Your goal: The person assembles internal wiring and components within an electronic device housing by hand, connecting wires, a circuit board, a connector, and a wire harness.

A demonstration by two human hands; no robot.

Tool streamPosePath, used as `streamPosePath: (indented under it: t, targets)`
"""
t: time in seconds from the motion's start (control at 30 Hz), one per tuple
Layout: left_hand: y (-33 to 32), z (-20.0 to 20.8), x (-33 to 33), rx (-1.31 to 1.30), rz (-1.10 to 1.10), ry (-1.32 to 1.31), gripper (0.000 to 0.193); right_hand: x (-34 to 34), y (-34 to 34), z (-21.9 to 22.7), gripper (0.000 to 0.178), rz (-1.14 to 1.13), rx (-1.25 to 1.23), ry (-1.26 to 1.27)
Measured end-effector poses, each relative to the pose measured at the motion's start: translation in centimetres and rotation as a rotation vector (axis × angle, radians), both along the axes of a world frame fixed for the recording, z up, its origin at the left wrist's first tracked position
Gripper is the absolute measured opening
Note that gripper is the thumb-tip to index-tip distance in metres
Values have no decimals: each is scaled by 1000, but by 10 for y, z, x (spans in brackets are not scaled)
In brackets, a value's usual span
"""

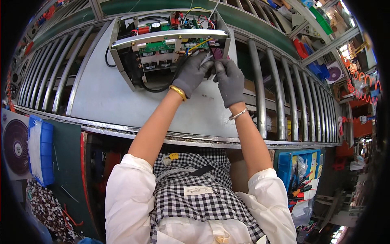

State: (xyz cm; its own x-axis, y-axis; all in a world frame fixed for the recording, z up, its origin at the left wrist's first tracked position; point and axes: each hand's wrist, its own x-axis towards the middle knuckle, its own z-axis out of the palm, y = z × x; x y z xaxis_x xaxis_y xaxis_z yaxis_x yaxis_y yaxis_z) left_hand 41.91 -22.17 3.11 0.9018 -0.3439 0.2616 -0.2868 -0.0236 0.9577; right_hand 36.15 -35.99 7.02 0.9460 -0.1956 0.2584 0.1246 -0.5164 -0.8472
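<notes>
An open metal-framed electrical unit (170,38) stands before me, with green circuit boards, wires and black parts inside. Both hands wear grey gloves and meet at its near right corner. My left hand (191,74) is closed, with thin whitish strands (206,58) coming out between its fingertips. Close beside it, my right hand (230,81) is pinched just below a flat purple part (217,53); what lies between those fingers is hidden. A yellow wire (200,44) runs above the left fingers. A black cable (154,89) loops along the unit's lower front.
The unit rests on a grey board (122,105) laid over a conveyor, with metal rollers (280,93) on both sides. Nearer me, a blue bin (40,150) stands at left and a blue tray (286,166) with hand tools at right. A fan (16,142) is far left.
</notes>
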Motion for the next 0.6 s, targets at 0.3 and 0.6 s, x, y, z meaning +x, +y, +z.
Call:
streamPosePath:
  t: [0.3,0.6]
  targets:
    - [-13,-6,12,94,494,-13,35,14,-16,12,38,-103,-521,-273]
    - [-22,9,14,105,541,97,37,50,-7,-4,38,-201,-783,-170]
